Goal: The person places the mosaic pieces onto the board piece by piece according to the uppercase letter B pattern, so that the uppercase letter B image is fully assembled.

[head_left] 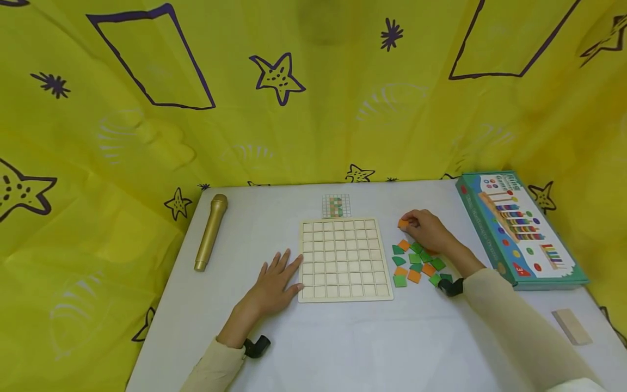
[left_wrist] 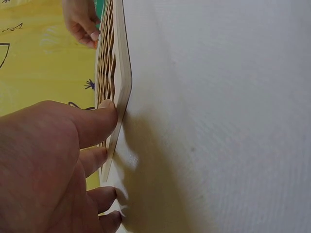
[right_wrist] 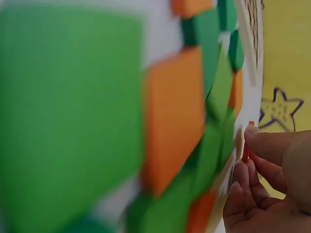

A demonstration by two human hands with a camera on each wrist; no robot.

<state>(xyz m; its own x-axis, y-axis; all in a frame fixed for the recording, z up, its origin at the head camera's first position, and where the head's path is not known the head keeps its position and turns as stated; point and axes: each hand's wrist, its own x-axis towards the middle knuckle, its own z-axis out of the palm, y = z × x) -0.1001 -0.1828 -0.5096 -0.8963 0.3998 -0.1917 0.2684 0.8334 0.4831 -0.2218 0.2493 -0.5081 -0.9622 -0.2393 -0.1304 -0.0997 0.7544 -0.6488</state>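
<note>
A pale wooden grid board with square cells lies on the white table. My left hand rests at its left edge, fingers spread, with thumb and index fingertips on the rim; the left wrist view shows the thumb on the board's edge. Beyond the board's right side, my right hand pinches an orange tile between thumb and fingers. In the right wrist view that tile appears edge-on. Below this hand lies a loose pile of green and orange tiles, some square and some with a curved side.
Behind the board lies a small printed grid card with a green and orange pattern. A gold microphone is at the left. At the right are a teal game box and a small wooden block. A yellow patterned cloth surrounds the table.
</note>
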